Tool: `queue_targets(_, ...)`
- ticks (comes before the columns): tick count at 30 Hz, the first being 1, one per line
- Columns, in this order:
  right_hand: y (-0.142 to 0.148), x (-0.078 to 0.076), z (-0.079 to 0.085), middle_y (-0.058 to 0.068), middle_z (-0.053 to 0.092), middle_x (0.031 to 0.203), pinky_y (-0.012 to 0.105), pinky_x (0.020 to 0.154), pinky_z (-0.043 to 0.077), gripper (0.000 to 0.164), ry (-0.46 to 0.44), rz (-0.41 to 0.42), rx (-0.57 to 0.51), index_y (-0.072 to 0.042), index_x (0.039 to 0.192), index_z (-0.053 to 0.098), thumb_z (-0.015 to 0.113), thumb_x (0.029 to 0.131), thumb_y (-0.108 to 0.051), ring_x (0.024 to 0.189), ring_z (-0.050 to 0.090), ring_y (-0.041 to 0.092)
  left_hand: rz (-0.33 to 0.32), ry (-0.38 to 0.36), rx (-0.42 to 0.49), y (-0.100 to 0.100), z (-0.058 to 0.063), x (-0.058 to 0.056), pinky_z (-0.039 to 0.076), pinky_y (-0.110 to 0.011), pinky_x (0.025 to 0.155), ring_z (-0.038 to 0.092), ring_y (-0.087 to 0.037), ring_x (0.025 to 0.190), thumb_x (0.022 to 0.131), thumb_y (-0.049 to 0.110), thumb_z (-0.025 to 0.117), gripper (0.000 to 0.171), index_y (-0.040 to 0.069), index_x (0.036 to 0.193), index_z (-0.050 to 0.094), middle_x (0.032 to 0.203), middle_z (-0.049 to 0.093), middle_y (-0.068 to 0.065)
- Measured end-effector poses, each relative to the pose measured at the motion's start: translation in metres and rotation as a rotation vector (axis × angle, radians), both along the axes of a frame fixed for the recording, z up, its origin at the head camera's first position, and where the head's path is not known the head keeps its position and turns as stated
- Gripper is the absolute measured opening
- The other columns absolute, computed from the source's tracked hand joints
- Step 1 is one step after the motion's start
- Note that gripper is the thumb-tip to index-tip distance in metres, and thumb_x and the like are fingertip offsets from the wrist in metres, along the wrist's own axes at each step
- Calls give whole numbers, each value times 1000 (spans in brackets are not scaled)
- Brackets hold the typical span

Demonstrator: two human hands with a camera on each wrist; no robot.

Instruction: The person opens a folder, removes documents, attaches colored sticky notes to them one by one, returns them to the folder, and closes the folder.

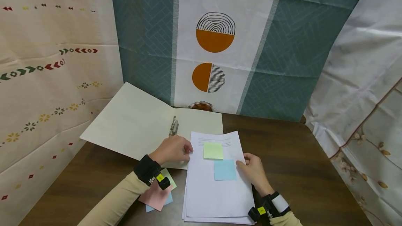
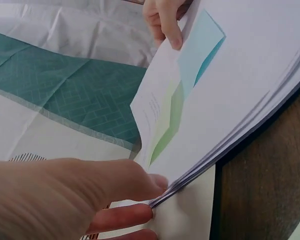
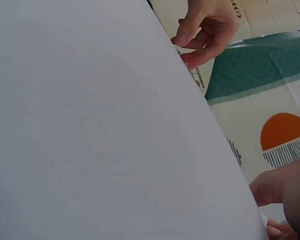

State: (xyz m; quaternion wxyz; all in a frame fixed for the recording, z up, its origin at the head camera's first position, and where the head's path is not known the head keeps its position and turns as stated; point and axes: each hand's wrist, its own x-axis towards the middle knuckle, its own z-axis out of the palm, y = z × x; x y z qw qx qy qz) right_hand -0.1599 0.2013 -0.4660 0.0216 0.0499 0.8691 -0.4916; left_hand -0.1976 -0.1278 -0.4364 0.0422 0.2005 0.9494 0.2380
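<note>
My left hand (image 1: pixel 172 150) pinches the left edge of a stack of white papers (image 1: pixel 216 198), thumb above and fingers below in the left wrist view. On the opposite edge, my right hand (image 1: pixel 253 173) grips the same stack. A green sticky note (image 1: pixel 213 151) lies on the top sheet under some printed lines, and a blue sticky note (image 1: pixel 224 170) sits just below it to the right. The stack overlaps the right side of an open white folder (image 1: pixel 135 121), whose metal clip (image 1: pixel 173 127) stands at the fold. Paper (image 3: pixel 115 125) fills most of the right wrist view.
Pink (image 1: pixel 155 196), green (image 1: pixel 169 177) and blue sticky notes overlap on a grey surface under my left wrist. Brown wooden table (image 1: pixel 301 173) extends to the right. Patterned cloths (image 1: pixel 144 44) hang behind the table and along both sides.
</note>
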Motion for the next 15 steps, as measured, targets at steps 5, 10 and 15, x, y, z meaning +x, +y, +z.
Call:
queue_targets(5, 5, 1, -5, 23, 82, 95, 29, 64, 57, 39, 43, 54, 81, 15, 130, 69, 77, 100, -10, 72, 70, 20, -9, -18, -17, 1, -4, 0, 56, -34, 82, 64, -12, 90, 86, 23, 98, 20, 19, 103, 89, 97, 80, 5)
queue_targets(10, 20, -7, -28, 6, 65, 75, 28, 54, 48, 38, 45, 89, 218, 3, 117, 74, 85, 95, -26, 63, 58, 15, -17, -8, -36, 2, -9, 0, 53, -35, 84, 61, -12, 91, 84, 23, 100, 18, 19, 98, 89, 97, 79, 6)
queue_targets(15, 22, -3, -24, 4, 59, 72, 30, 54, 42, 43, 60, 108, 299, 0, 111, 71, 89, 93, -34, 61, 54, 18, -13, -12, -21, 3, -10, 0, 53, -36, 81, 61, -13, 90, 83, 19, 100, 17, 17, 96, 89, 99, 81, 3)
